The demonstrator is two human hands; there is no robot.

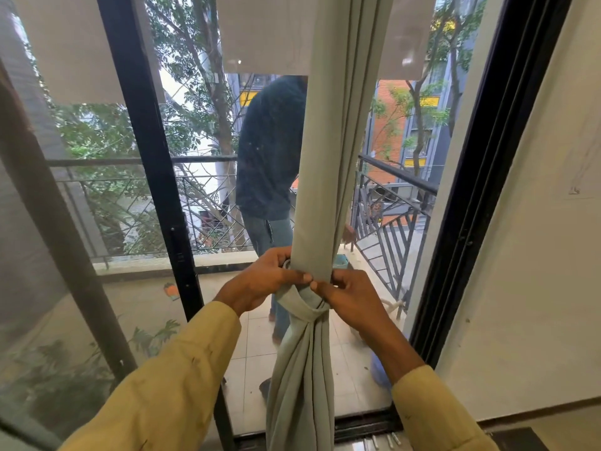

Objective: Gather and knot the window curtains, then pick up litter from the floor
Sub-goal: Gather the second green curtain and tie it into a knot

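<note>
Two hands meet at centre frame on the curtain (320, 177), w/ a knot (300, 302) just below: left hand (260, 281) pinches the bundled cloth from 9 o'clock, right hand (349, 296) grips it from 3 o'clock. Window frame (153, 177) stands at 10 o'clock. No legible writing.
</note>
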